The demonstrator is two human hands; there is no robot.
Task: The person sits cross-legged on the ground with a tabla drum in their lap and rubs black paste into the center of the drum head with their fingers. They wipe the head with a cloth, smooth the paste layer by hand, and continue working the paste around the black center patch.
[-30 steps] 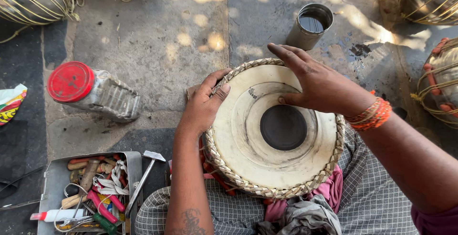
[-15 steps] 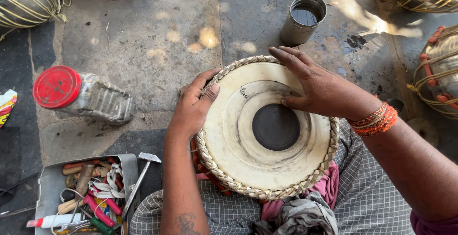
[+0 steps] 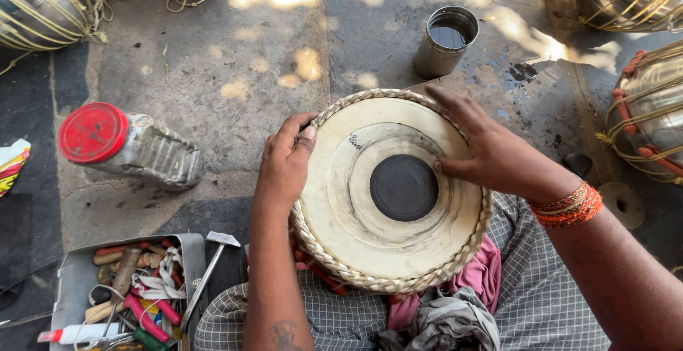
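A round drum (image 3: 341,201) with a pale skin, a black centre spot and a braided rim rests on my lap, head facing up. My left hand (image 3: 286,162) grips its left rim, thumb over the braid. My right hand (image 3: 484,153) lies flat on the skin at the right of the black spot, fingers spread toward the far edge. Orange thread bands circle my right wrist (image 3: 569,207).
A metal cup of dark liquid (image 3: 445,40) stands beyond the drum. A red-capped plastic jar (image 3: 128,148) lies at left. A tin of tools (image 3: 124,290) with a small hammer (image 3: 206,274) sits lower left. Other rope-laced drums (image 3: 651,109) surround the stone floor.
The view has shifted, so the drum sits lower and more central. My right hand's fingers have slid slightly over the skin; my left hand keeps its hold on the rim.
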